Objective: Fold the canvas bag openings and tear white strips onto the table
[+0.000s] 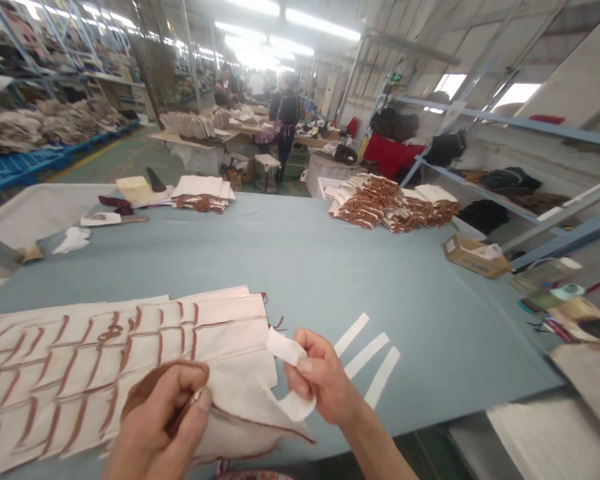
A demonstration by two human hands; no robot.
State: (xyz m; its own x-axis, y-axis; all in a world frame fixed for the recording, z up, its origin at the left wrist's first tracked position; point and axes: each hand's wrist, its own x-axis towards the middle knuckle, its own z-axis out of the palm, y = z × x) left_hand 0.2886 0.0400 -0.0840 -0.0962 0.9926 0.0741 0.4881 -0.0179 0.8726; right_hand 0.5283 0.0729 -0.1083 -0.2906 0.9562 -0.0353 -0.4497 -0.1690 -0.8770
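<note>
One white strip (pixel 282 345) is pinched by the right hand (pixel 325 379) above the blue table (pixel 300 267); the left hand (pixel 161 420), fingers also closed, holds the cream fabric piece (pixel 243 393) just beside it.

- Overhead tube lights (pixel 323 25), top centre: principal source, bright, blooming to white glare farther down the room from here.
- Windows (pixel 450 85), upper right: washed-out white.
- Blue tabletop (pixel 305 267), centre: evenly lit, faint soft sheen.
- Upper left of the frame: hazy, fine detail smeared.
- Side edges: wide-angle stretching, slanted lines.
</note>
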